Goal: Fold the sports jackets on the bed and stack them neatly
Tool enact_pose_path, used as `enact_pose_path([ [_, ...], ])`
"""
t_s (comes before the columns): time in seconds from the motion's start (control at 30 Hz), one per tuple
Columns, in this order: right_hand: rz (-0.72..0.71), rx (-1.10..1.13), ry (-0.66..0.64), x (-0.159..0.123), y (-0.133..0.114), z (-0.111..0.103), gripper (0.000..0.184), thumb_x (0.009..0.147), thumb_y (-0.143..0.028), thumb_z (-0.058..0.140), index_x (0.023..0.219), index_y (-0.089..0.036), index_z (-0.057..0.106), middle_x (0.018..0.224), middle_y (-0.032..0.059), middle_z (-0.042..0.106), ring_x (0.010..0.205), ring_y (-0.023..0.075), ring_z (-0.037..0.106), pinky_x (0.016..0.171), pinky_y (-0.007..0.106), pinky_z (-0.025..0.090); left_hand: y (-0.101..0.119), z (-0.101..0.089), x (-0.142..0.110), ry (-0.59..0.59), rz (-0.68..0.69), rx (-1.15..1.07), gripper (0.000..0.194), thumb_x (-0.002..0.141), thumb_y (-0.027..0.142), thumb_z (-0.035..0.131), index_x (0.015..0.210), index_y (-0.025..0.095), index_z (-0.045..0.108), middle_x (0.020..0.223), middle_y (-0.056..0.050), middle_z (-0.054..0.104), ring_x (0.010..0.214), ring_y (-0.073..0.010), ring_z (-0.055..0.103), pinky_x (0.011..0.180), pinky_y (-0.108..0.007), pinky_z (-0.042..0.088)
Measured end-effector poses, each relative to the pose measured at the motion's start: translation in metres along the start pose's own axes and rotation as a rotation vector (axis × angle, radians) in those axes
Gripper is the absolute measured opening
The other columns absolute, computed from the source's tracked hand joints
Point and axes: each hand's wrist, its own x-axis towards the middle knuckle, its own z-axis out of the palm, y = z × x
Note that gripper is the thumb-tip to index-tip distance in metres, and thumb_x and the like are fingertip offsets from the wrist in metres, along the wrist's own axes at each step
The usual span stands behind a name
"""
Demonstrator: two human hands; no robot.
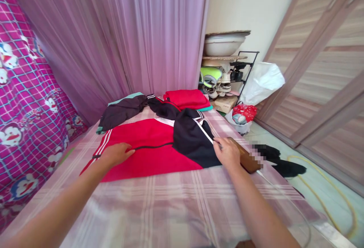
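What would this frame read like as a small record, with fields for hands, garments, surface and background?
Left hand: left hand at the black zipper of a red-and-black fabric jacket with white stripes
Right hand: right hand at the jacket's black part, near a white stripe
Grip: cannot tell
Beyond jacket: dark garment with teal edges; folded red cloth
Surface: pink-and-white checked cloth
Beside right hand: flat brown object
Background: purple fabric curtain; wood-grain doors

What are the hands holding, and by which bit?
The jacket. The right hand's fingers hold its black part, at a white stripe. The left hand touches the red part by the zip; I can't tell if it grips.
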Motion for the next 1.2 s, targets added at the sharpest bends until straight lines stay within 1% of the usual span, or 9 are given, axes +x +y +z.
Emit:
enact_pose_path([
  [0.17, 0.121, 0.023, -0.128, -0.004, 0.01, 0.001, 0.029, 0.088, -0.034, 0.053, 0.108, -0.023, 0.072, 0.105, 0.0069, 0.072, 0.091, 0.0212, 0.065, 0.078, 0.032, 0.049, 0.078, -0.055, 0.074, 0.243, 0.165, -0.052, 0.05, 0.091, 0.045, 0.041, 0.127, 0.019, 0.065, 0.132, -0.012, 0.065, 0.122, -0.03, 0.06, 0.102, -0.041, 0.045],
  [0.3, 0.171, 0.037, -0.221, -0.01, 0.01, 0.0, 0.038, 0.09, -0.039, 0.051, 0.122, -0.024, 0.066, 0.111, 0.0084, 0.071, 0.096, 0.0242, 0.065, 0.083, 0.037, 0.05, 0.149, -0.085, 0.148, 0.312, 0.197, -0.234, 0.047, 0.089, 0.041, 0.05, 0.129, 0.021, 0.063, 0.133, -0.011, 0.065, 0.121, -0.0297, 0.06, 0.102, -0.038, 0.045],
  [0.43, 0.118, 0.095, -0.203, -0.014, 0.009, 0.001, 0.038, 0.091, -0.037, 0.05, 0.123, -0.024, 0.064, 0.115, 0.0093, 0.069, 0.107, 0.0269, 0.063, 0.092, 0.04, 0.049, 0.2, -0.089, 0.211, 0.3, 0.201, -0.347, 0.053, 0.086, 0.046, 0.056, 0.132, 0.02, 0.06, 0.133, -0.013, 0.064, 0.121, -0.0306, 0.059, 0.101, -0.038, 0.045],
  [0.57, 0.123, 0.118, -0.172, -0.012, 0.007, -0.004, 0.031, 0.09, -0.037, 0.05, 0.112, -0.025, 0.068, 0.113, 0.0093, 0.069, 0.107, 0.0258, 0.062, 0.09, 0.037, 0.049, 0.224, -0.077, 0.244, 0.26, 0.205, -0.46, 0.049, 0.073, 0.044, 0.07, 0.116, 0.019, 0.069, 0.117, -0.013, 0.072, 0.111, -0.0315, 0.064, 0.097, -0.038, 0.046],
  [0.73, 0.35, 0.165, -0.268, -0.004, 0.013, -0.03, 0.023, 0.086, -0.042, 0.053, 0.08, -0.025, 0.068, 0.085, 0.0045, 0.07, 0.079, 0.0212, 0.065, 0.07, 0.032, 0.047, 0.211, -0.075, 0.249, 0.25, 0.178, -0.687, 0.026, 0.078, 0.037, 0.06, 0.089, 0.017, 0.071, 0.089, -0.006, 0.074, 0.09, -0.0245, 0.068, 0.084, -0.034, 0.051],
  [0.83, 0.42, 0.267, -0.484, -0.003, 0.018, -0.043, 0.022, 0.083, -0.043, 0.056, 0.079, -0.026, 0.07, 0.077, 0.0012, 0.071, 0.068, 0.0188, 0.063, 0.062, 0.029, 0.044, 0.179, -0.081, 0.238, 0.265, 0.118, -0.866, 0.03, 0.083, 0.039, 0.05, 0.097, 0.018, 0.065, 0.082, -0.003, 0.07, 0.074, -0.0181, 0.065, 0.069, -0.03, 0.052],
  [0.93, 0.337, 0.324, -0.62, -0.005, 0.019, -0.047, 0.018, 0.08, -0.039, 0.059, 0.082, -0.027, 0.072, 0.08, 0.0003, 0.073, 0.071, 0.0188, 0.065, 0.062, 0.028, 0.043, 0.136, -0.085, 0.223, 0.241, -0.004, -1.212, 0.02, 0.076, 0.033, 0.056, 0.09, 0.019, 0.06, 0.073, 0.0, 0.063, 0.063, -0.0141, 0.06, 0.06, -0.026, 0.05],
  [1.07, 0.315, 0.273, -0.544, -0.003, 0.013, -0.042, 0.02, 0.082, -0.036, 0.054, 0.077, -0.026, 0.071, 0.083, 0.0014, 0.073, 0.077, 0.0196, 0.066, 0.066, 0.029, 0.043, 0.093, -0.075, 0.206, 0.255, -0.196, -1.446, 0.012, 0.071, 0.024, 0.059, 0.082, 0.02, 0.056, 0.075, 0.001, 0.06, 0.062, -0.012, 0.057, 0.06, -0.024, 0.05],
  [1.2, 0.238, 0.289, -0.328, 0.0, 0.004, -0.036, 0.023, 0.084, -0.037, 0.052, 0.079, -0.025, 0.071, 0.093, 0.0046, 0.073, 0.091, 0.0214, 0.065, 0.077, 0.03, 0.045, 0.078, -0.053, 0.195, 0.276, -0.299, -1.446, 0.01, 0.071, 0.022, 0.058, 0.08, 0.021, 0.055, 0.076, 0.0, 0.06, 0.062, -0.0129, 0.057, 0.059, -0.025, 0.05],
])
